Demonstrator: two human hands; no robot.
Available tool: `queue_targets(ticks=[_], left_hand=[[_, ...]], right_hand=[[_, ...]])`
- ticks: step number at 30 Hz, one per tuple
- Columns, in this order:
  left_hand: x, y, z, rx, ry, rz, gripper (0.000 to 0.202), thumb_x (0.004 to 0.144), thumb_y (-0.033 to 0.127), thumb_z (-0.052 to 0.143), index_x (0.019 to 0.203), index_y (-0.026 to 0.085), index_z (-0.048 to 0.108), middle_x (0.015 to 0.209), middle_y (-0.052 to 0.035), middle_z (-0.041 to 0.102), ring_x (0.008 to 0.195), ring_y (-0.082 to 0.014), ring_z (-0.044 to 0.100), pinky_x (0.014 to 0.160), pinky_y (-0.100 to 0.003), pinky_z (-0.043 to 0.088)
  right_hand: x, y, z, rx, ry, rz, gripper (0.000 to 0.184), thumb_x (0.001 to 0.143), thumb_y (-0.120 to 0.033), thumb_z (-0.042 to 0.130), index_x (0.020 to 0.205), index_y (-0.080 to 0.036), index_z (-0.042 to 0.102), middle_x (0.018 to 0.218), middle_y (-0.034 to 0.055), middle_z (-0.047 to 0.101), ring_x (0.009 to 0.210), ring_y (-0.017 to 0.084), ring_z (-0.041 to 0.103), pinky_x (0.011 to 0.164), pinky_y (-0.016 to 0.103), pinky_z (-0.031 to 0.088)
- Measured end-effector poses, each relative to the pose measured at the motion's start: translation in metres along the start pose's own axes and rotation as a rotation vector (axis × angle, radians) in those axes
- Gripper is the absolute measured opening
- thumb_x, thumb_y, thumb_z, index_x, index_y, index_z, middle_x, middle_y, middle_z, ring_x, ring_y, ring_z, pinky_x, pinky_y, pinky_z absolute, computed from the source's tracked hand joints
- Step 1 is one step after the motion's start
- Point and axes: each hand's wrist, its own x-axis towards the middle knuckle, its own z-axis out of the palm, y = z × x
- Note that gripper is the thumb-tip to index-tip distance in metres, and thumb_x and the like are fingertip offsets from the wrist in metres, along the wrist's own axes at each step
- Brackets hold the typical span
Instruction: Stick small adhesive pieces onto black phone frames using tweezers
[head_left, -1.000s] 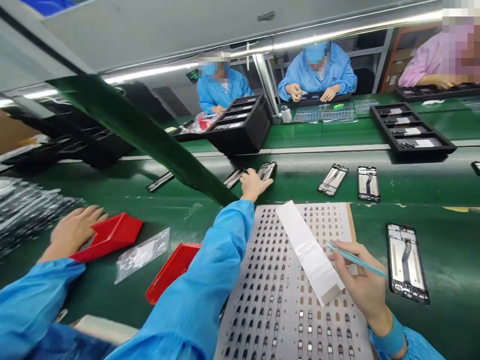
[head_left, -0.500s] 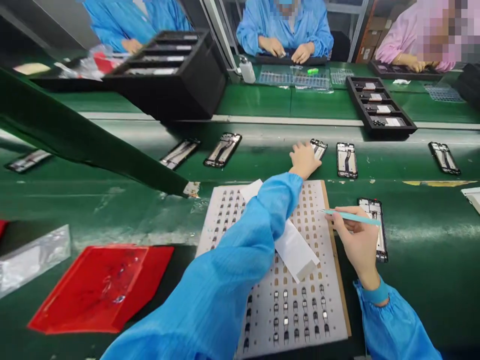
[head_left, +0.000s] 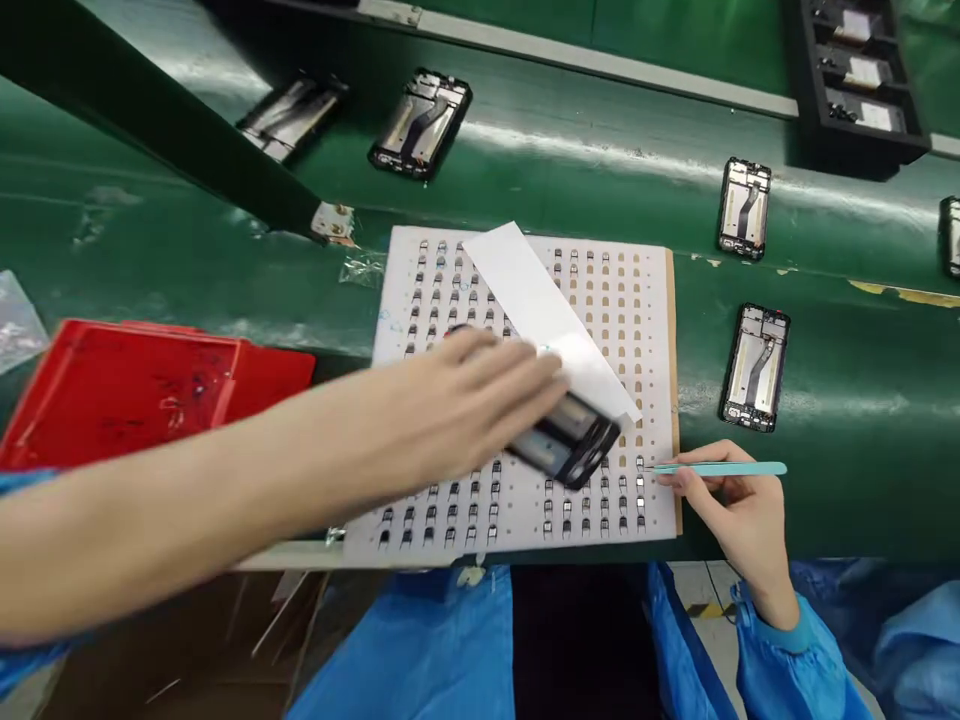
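Observation:
A phone frame (head_left: 571,440), dark-edged and tilted, is in my left hand (head_left: 487,400). That hand is blurred by motion and is above a white board (head_left: 517,510) with rows of small metal parts and tan-coloured spots. My left fingers hide much of the phone frame. A white paper strip (head_left: 555,310) lies slantwise across the board. At the board's right edge, my right hand (head_left: 739,510) is closed on turquoise tweezers (head_left: 720,469). Their tips are at a small metal part (head_left: 640,465) on the board; whether they grip it I cannot tell.
Another phone frame (head_left: 756,368) lies right of the board. Several more, including one phone frame (head_left: 424,125), are on the green surface behind. A red tray (head_left: 142,395) stands left. A green bar (head_left: 225,150) slants in from upper left. A black compartment box (head_left: 855,110) is upper right.
My view has tilted downward. My left hand has come back from the far strip, carrying a phone frame over the board. The tweezers in my right hand have moved nearer the board's lower right.

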Motion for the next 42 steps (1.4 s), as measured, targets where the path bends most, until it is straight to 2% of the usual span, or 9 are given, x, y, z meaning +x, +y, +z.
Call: queue_targets(ticks=[4, 8, 11, 15, 18, 24, 28, 35, 42], left_hand=[[-0.035, 0.009, 0.034, -0.104, -0.084, 0.043, 0.065, 0.103, 0.017, 0.033, 0.16, 0.043, 0.048, 0.153, 0.0009, 0.062, 0.156, -0.0292, 0.05, 0.139, -0.062, 0.029], [-0.038, 0.009, 0.039, 0.073, -0.129, 0.136, 0.089, 0.097, 0.0, 0.026, 0.175, 0.04, 0.008, 0.169, 0.0014, 0.047, 0.168, -0.0241, 0.026, 0.141, -0.066, 0.024], [-0.04, 0.006, 0.044, 0.252, -0.151, 0.089, 0.103, 0.092, -0.009, 0.034, 0.175, 0.04, -0.003, 0.174, 0.001, 0.041, 0.17, -0.0226, 0.021, 0.14, -0.061, 0.029], [-0.041, 0.006, 0.052, 0.37, -0.096, 0.134, 0.108, 0.085, -0.012, 0.049, 0.172, 0.044, 0.018, 0.172, 0.004, 0.044, 0.166, -0.0237, 0.033, 0.138, -0.053, 0.038], [-0.038, 0.021, 0.056, 0.394, 0.028, 0.136, 0.09, 0.088, -0.012, 0.046, 0.167, 0.029, 0.037, 0.172, -0.0038, 0.045, 0.165, -0.0279, 0.035, 0.135, -0.055, 0.04], [-0.015, 0.071, 0.076, -0.018, 0.428, -0.064, 0.037, 0.103, 0.002, 0.061, 0.137, 0.015, 0.065, 0.13, -0.0107, 0.075, 0.128, -0.0238, 0.067, 0.109, -0.04, 0.06], [-0.008, 0.082, 0.089, -0.222, 0.682, -0.064, 0.028, 0.098, 0.002, 0.073, 0.122, 0.018, 0.07, 0.113, -0.0054, 0.078, 0.113, -0.0192, 0.071, 0.1, -0.035, 0.063], [-0.027, 0.075, 0.085, -0.244, 0.819, -0.083, 0.021, 0.097, 0.006, 0.076, 0.113, 0.019, 0.073, 0.103, -0.0042, 0.079, 0.106, -0.0202, 0.072, 0.092, -0.036, 0.065], [-0.037, 0.068, 0.08, -0.391, 0.934, -0.213, 0.02, 0.094, 0.002, 0.073, 0.096, 0.022, 0.075, 0.092, -0.0021, 0.078, 0.095, -0.0195, 0.072, 0.086, -0.036, 0.063]], right_hand=[[-0.003, 0.007, 0.0, 0.001, 0.04, 0.014, 0.01, 0.098, -0.032, 0.083, 0.099, -0.023, 0.08, 0.09, 0.0062, 0.083, 0.085, 0.028, 0.086, 0.068, 0.033, 0.074], [-0.002, 0.004, 0.001, 0.008, 0.043, 0.027, 0.01, 0.098, -0.032, 0.083, 0.1, -0.023, 0.079, 0.09, 0.0048, 0.082, 0.086, 0.027, 0.086, 0.07, 0.033, 0.074], [-0.002, 0.002, 0.001, -0.002, 0.027, 0.037, 0.009, 0.098, -0.033, 0.083, 0.1, -0.025, 0.08, 0.09, 0.0049, 0.083, 0.087, 0.028, 0.086, 0.071, 0.035, 0.074], [-0.002, 0.004, 0.003, -0.025, 0.04, 0.024, 0.008, 0.097, -0.034, 0.084, 0.098, -0.026, 0.081, 0.09, 0.005, 0.084, 0.087, 0.028, 0.086, 0.072, 0.037, 0.075], [-0.004, 0.004, 0.005, 0.021, 0.086, 0.025, 0.008, 0.097, -0.033, 0.084, 0.096, -0.026, 0.081, 0.086, 0.0044, 0.084, 0.083, 0.028, 0.086, 0.072, 0.036, 0.075], [-0.014, -0.012, 0.017, 0.2, 0.071, 0.03, 0.003, 0.098, -0.027, 0.084, 0.096, -0.026, 0.082, 0.085, 0.0035, 0.085, 0.075, 0.024, 0.087, 0.07, 0.03, 0.074], [-0.017, -0.026, 0.033, 0.272, -0.005, 0.039, 0.002, 0.097, -0.025, 0.084, 0.097, -0.025, 0.082, 0.086, 0.0042, 0.086, 0.07, 0.024, 0.086, 0.064, 0.028, 0.073], [-0.007, -0.038, 0.06, 0.262, -0.143, -0.088, 0.008, 0.098, -0.018, 0.081, 0.1, -0.025, 0.082, 0.086, 0.0052, 0.086, 0.066, 0.027, 0.086, 0.059, 0.029, 0.073], [-0.005, -0.052, 0.096, 0.184, -0.12, -0.212, 0.014, 0.097, -0.012, 0.079, 0.103, -0.025, 0.081, 0.088, 0.0038, 0.085, 0.073, 0.027, 0.087, 0.062, 0.031, 0.075]])
